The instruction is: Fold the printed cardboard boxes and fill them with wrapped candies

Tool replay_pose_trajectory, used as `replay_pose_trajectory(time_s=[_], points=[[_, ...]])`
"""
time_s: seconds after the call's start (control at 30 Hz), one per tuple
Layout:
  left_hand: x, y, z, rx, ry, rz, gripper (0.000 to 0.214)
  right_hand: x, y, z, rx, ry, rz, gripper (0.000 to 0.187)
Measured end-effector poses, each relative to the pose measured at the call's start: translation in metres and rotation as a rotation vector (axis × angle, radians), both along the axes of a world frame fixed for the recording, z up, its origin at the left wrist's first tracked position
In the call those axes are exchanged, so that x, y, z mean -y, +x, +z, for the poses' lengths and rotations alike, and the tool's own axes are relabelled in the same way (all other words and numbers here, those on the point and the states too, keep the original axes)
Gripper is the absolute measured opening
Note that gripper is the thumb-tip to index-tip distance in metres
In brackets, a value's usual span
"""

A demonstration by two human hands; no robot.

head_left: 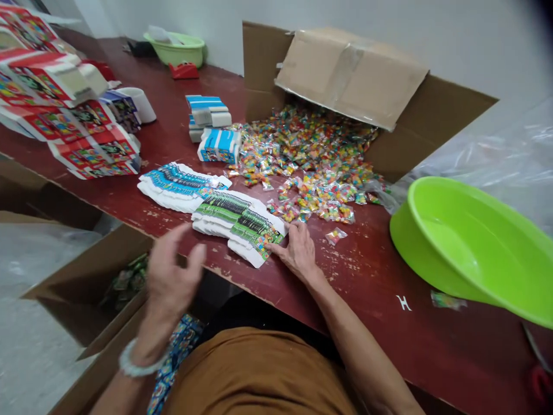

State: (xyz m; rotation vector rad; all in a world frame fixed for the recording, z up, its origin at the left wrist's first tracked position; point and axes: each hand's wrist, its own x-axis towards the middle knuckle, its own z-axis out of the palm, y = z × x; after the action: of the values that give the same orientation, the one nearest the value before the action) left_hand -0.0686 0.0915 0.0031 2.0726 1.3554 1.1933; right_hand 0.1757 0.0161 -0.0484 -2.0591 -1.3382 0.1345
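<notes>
A fanned stack of flat green printed cartons [239,222] lies near the table's front edge. My right hand [297,249] rests on its right end, fingers pressed on the top sheet. My left hand [170,275] hovers in front of the table edge, blurred, with its fingers spread and nothing in them. A second fanned stack of flat blue cartons [179,184] lies just behind and to the left. Beyond them a heap of small colourful candy packets [309,158] spills from a cardboard box [358,75] lying on its side.
A lime green basin [475,245] sits at the right on the dark red table [380,311]. Folded blue boxes [213,124] stand mid-table; red printed boxes [64,109] are piled at left. Another green basin [177,49] is at the back. An open cardboard box [103,282] stands on the floor.
</notes>
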Motion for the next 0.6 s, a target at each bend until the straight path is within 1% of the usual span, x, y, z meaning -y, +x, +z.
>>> replay_pose_trajectory(time_s=[0.07,0.1,0.17,0.2,0.23,0.27,0.3,0.33,0.4,0.43,0.47,0.5,0.53,0.6], points=[[0.019,0.037,-0.009,-0.107,0.074,-0.15,0.041,0.001,0.0,0.0,-0.108,0.079,-0.055,0.051],[0.026,0.052,-0.01,-0.133,0.097,-0.196,0.04,0.003,0.001,0.002,-0.21,0.124,-0.084,0.046],[0.033,0.068,-0.009,-0.122,0.076,-0.256,0.043,0.01,0.006,0.009,-0.5,0.206,-0.102,0.038],[0.035,0.07,-0.005,-0.09,0.027,-0.272,0.046,0.015,0.009,0.015,-0.655,0.231,-0.079,0.036],[0.035,0.07,-0.001,-0.043,-0.069,-0.299,0.05,0.021,0.011,0.023,-0.791,0.242,-0.033,0.036],[0.035,0.067,0.005,0.019,-0.223,-0.35,0.054,0.027,0.014,0.031,-0.897,0.24,0.031,0.035],[0.035,0.064,0.011,0.092,-0.429,-0.425,0.056,0.033,0.015,0.041,-0.966,0.227,0.104,0.035],[0.036,0.061,0.017,0.162,-0.674,-0.532,0.058,0.039,0.016,0.05,-1.004,0.208,0.18,0.034],[0.04,0.058,0.026,0.279,-1.175,-0.788,0.055,0.049,0.015,0.065,-1.01,0.165,0.319,0.029],[0.044,0.059,0.028,0.336,-1.372,-0.888,0.052,0.052,0.013,0.071,-0.971,0.159,0.363,0.025],[0.048,0.061,0.029,0.397,-1.508,-0.95,0.05,0.055,0.01,0.076,-0.893,0.171,0.376,0.021],[0.052,0.063,0.029,0.461,-1.581,-0.973,0.05,0.057,0.008,0.079,-0.775,0.205,0.356,0.017],[0.055,0.066,0.027,0.526,-1.6,-0.966,0.051,0.059,0.005,0.08,-0.633,0.248,0.319,0.016],[0.06,0.072,0.023,0.608,-1.542,-0.925,0.054,0.061,0.0,0.082,-0.351,0.305,0.279,0.022]])
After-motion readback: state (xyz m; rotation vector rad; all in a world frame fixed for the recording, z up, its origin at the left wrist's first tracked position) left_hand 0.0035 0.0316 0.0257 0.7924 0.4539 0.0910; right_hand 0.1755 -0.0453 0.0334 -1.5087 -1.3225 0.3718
